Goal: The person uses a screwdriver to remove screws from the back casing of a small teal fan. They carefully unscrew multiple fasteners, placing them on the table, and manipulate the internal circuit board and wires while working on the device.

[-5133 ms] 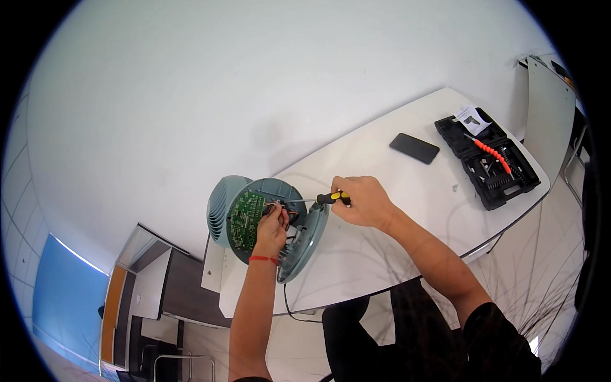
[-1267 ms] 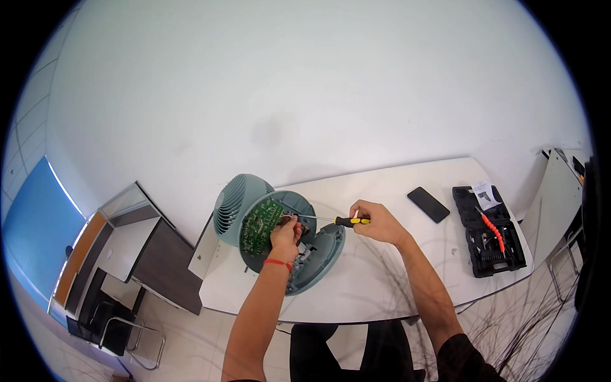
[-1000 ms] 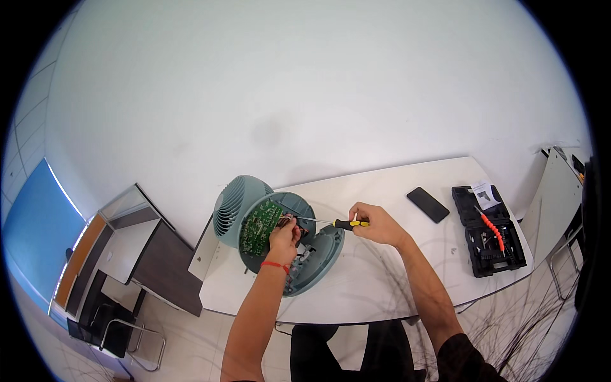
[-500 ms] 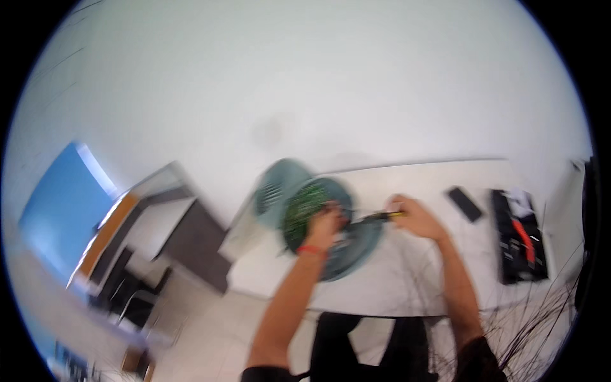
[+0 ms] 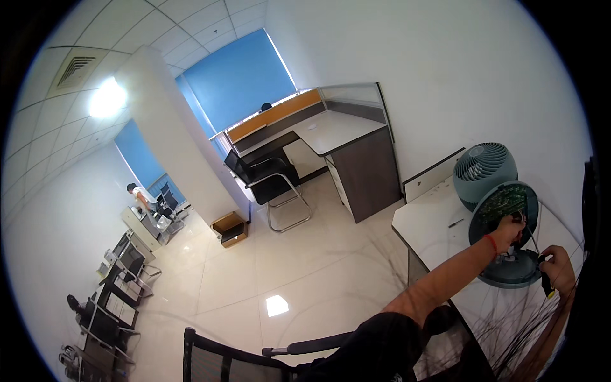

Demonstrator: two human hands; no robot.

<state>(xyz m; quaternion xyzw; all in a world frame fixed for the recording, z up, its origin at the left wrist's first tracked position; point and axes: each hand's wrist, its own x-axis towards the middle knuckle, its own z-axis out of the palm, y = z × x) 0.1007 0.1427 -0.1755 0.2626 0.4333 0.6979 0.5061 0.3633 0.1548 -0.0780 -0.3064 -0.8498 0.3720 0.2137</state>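
My right hand (image 5: pixel 559 268) is closed around a screwdriver (image 5: pixel 547 282) with a black and yellow handle. Its thin shaft points up and left toward a round grey-green housing (image 5: pixel 487 242) that has a green circuit board (image 5: pixel 507 201) inside. My left hand (image 5: pixel 508 233), with a red band at the wrist, reaches into the housing just below the board. Its fingers are curled in, and what they grip is hidden. Under the hand lies a round grey-green base (image 5: pixel 512 270). Behind the housing stands a grey-green fan body (image 5: pixel 485 170) with a spiral grille.
The white table (image 5: pixel 417 219) carries these parts and a slim dark object (image 5: pixel 456 223). To the left are a desk (image 5: pixel 359 169), a black chair (image 5: pixel 270 181) and an open cardboard box (image 5: pixel 230 229). A mesh chair (image 5: pixel 235 356) stands close by. Another person (image 5: pixel 141 196) is far off.
The view has swung left, so the table now sits at the right edge and the room shows. Both hands remain at the housing, the right one still holding the screwdriver.
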